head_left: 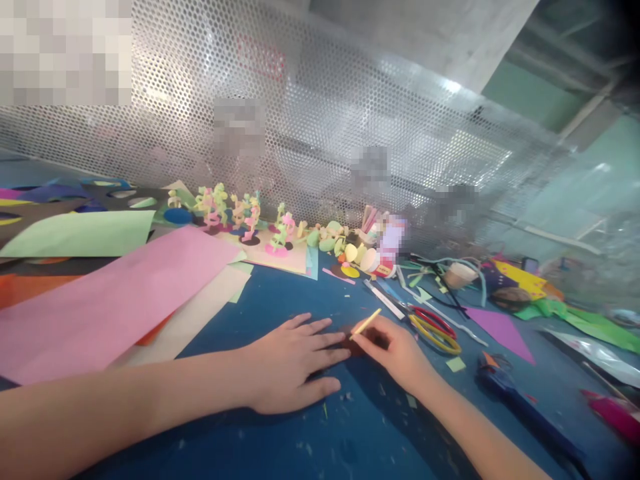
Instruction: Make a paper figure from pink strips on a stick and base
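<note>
My left hand [300,363] lies flat on the blue tabletop [280,293], palm down with its fingers spread. Just beyond its fingertips, my right hand [397,353] pinches a thin yellow stick [367,323] between thumb and forefinger; whether it is rolled paper or wood I cannot tell. The stick tilts up to the right, its lower end near the left fingertips. To the right of that hand lie scissors with yellow handles [435,335] and a pair with red handles [437,319]. A small pale green paper square [455,365] rests beside them.
Pink paper [130,300] and pale green paper [80,233] cover the left side. Small paper figures [250,217] stand at the back, before a perforated metal screen [300,133]. A dark blue glue gun [525,407] and purple paper [503,332] lie right.
</note>
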The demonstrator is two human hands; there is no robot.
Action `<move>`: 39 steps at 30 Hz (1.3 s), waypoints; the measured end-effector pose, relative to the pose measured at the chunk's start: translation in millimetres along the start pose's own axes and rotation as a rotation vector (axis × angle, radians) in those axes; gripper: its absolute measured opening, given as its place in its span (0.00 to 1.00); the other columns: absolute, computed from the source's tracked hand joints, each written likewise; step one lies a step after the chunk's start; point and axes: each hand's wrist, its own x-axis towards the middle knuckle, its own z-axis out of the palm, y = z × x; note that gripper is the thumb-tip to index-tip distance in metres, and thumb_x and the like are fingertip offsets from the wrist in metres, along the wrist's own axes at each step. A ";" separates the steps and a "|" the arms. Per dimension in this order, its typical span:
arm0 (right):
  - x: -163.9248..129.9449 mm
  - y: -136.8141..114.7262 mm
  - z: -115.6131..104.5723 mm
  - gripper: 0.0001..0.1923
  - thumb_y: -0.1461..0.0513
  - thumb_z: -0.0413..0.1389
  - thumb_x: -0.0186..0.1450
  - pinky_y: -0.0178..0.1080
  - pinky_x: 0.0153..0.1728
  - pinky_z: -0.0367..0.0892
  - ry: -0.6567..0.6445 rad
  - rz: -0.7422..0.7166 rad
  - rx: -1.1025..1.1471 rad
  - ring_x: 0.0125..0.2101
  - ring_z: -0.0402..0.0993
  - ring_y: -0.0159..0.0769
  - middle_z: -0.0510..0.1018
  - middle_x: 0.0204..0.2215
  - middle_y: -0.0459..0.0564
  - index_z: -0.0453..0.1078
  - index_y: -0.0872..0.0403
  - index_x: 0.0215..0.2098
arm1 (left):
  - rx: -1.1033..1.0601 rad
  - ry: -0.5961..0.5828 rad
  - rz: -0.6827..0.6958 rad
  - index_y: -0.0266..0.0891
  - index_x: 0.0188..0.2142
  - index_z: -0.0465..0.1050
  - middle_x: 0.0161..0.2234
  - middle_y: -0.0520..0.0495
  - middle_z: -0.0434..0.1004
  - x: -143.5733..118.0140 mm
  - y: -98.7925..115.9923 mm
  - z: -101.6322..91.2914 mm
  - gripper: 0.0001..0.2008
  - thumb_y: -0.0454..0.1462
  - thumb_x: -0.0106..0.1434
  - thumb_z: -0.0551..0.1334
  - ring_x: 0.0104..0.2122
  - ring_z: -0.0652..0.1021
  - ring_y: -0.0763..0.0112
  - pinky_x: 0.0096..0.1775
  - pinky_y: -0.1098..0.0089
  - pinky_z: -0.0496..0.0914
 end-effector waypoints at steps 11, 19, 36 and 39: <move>0.2 1.6 1.5 0.08 0.57 0.52 0.61 0.34 0.30 0.66 -0.003 0.017 0.005 0.27 0.70 0.32 0.73 0.26 0.45 0.68 0.52 0.34 | 0.005 0.013 0.014 0.50 0.59 0.47 0.61 0.52 0.48 -0.7 -0.6 0.8 0.25 0.50 0.64 0.39 0.60 0.47 0.58 0.57 0.52 0.42; 0.6 -0.6 2.8 0.09 0.56 0.50 0.61 0.36 0.31 0.66 -0.018 0.019 0.006 0.28 0.70 0.34 0.73 0.28 0.47 0.67 0.52 0.33 | 0.000 0.034 0.026 0.50 0.59 0.48 0.61 0.52 0.49 -0.7 -1.1 1.7 0.25 0.49 0.64 0.40 0.60 0.48 0.58 0.57 0.52 0.43; 0.1 -0.5 3.8 0.12 0.56 0.50 0.61 0.36 0.31 0.65 -0.015 0.029 0.028 0.27 0.69 0.33 0.70 0.25 0.44 0.64 0.51 0.42 | 0.011 0.023 0.019 0.50 0.59 0.47 0.61 0.52 0.49 -0.9 -0.2 1.2 0.25 0.49 0.64 0.39 0.60 0.47 0.59 0.57 0.52 0.42; -0.5 0.2 4.2 0.12 0.56 0.50 0.61 0.36 0.31 0.65 -0.009 0.026 0.023 0.27 0.68 0.33 0.70 0.25 0.44 0.64 0.51 0.42 | 0.015 0.030 0.019 0.50 0.59 0.47 0.61 0.52 0.49 -1.1 -0.1 1.2 0.25 0.49 0.64 0.39 0.60 0.47 0.59 0.57 0.52 0.42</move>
